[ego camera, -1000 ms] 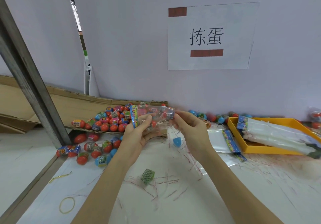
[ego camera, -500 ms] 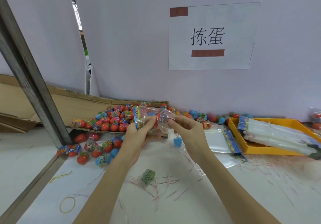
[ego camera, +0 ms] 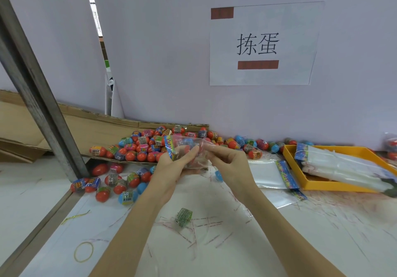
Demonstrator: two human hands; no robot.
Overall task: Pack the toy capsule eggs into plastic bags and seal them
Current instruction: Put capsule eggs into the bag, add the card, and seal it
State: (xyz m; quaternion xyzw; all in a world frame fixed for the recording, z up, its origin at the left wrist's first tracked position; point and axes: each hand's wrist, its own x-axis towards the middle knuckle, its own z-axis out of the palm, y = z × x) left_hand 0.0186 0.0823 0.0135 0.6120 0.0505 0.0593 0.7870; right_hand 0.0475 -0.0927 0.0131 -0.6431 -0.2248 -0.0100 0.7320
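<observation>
White table (ego camera: 322, 233), loose eggs (ego camera: 137, 147) behind hands (ego camera: 202, 165)

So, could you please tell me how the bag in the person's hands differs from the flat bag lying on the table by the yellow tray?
The held bag bulges with capsule eggs; the flat bag looks empty. The held bag is up off the table, gripped by the left hand and pinched by the right hand, while the flat bag lies untouched beside the yellow tray. Both are clear plastic with a colourful printed strip at one end.
</observation>
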